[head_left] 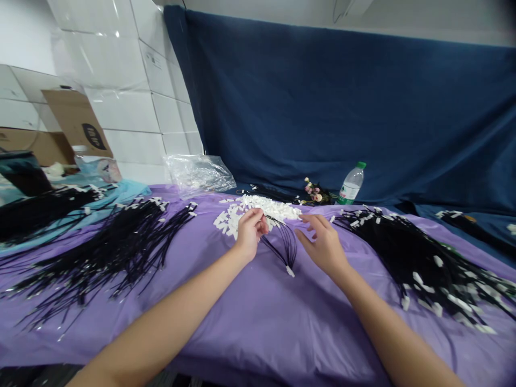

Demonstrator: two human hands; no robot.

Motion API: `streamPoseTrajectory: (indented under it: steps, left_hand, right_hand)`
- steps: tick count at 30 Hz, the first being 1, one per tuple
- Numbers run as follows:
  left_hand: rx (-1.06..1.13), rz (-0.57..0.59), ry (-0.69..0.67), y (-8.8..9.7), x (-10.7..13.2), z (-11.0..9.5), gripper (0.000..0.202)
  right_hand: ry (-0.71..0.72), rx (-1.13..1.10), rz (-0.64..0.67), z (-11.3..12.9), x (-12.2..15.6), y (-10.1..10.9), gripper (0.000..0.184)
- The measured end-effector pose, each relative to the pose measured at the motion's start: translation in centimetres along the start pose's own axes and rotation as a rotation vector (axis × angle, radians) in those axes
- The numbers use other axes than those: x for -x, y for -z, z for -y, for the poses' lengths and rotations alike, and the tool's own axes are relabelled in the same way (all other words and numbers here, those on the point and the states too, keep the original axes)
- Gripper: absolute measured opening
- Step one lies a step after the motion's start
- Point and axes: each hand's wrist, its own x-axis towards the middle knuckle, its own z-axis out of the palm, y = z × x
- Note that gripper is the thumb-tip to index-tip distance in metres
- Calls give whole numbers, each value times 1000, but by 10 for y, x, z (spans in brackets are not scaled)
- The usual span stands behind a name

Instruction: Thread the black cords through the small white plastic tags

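Note:
My left hand is closed in a pinch on one end of a black wire harness. Its thin wires bow out to the right and hang down to a white connector at the lower end. To the right, my right hand has its fingers apart and seems to hold nothing. Its fingertips are near the right edge of a heap of small white connector housings, which lies just behind both hands. The wire ends inside my left fingers are hidden.
Black wire bundles lie to the left, and more black wires with white connectors to the right, on a purple cloth. Behind are a clear plastic bag, flowers and a green-capped bottle. White boxes rise at left.

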Motion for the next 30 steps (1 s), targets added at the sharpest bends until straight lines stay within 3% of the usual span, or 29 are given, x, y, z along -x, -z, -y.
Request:
streamPoseTrajectory:
  steps: [5, 8, 12, 16, 24, 30]
  left_hand:
    - [-47, 66, -9, 0, 3, 3, 21]
    - [-96, 170, -7, -2, 8, 7, 20]
    - [-74, 323, 66, -5, 15, 11, 21]
    - [7, 360, 148, -8, 19, 13, 19]
    - [62, 353, 232, -10, 21, 8, 22]
    - [-61, 349, 135, -12, 22, 7, 24]
  right_hand:
    - [167, -62, -7, 5, 2, -10, 22]
    - [225, -66, -60, 11, 2, -13, 18]
    - [321, -46, -169, 15, 3, -13, 17]
    - [386, -19, -264, 15, 2, -11, 11]
    - [351, 13, -211, 14, 3, -11, 5]
    - [260, -54, -128, 15, 4, -10, 10]
